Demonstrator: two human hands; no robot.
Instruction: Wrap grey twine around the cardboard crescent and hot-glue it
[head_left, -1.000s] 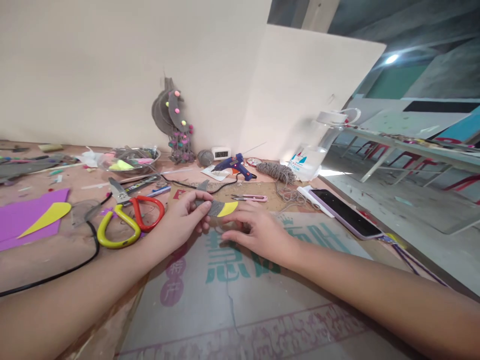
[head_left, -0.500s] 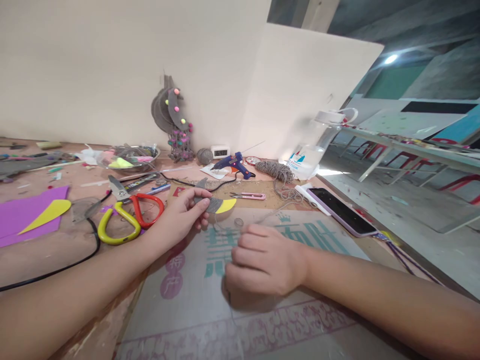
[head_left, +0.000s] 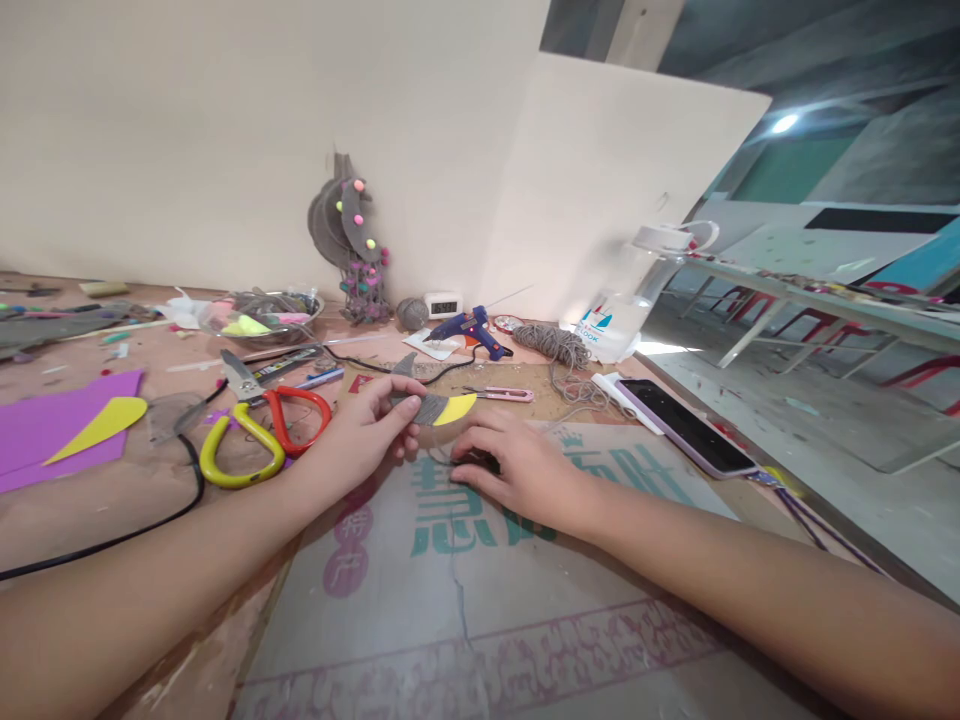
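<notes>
My left hand (head_left: 382, 420) is closed, pinching a crescent-shaped piece (head_left: 455, 409) between thumb and fingers. Grey yarn wraps the near part of this piece, while its right tip shows bare yellow. A grey pointed end (head_left: 406, 364) sticks up behind my fingers. Just to the right, my right hand (head_left: 517, 465) has its fingers curled, with the thumb below the index finger. A thin strand of grey yarn (head_left: 441, 460) runs between the two hands into its grip. Both hands are over a printed translucent sheet (head_left: 375, 640) on the table.
Scissors (head_left: 241, 450) with yellow and red handles lie left of my left hand. Behind stand a glue gun (head_left: 469, 330), pink thread snips (head_left: 504, 394), a yarn bundle (head_left: 551, 343) and a water bottle (head_left: 622, 290). A phone (head_left: 686, 425) lies at right, purple sheets (head_left: 45, 420) at left.
My right hand has moved up and away from me, close to the crescent piece, and turned from a fist with knuckles up to curled fingers facing left. My left hand keeps its hold.
</notes>
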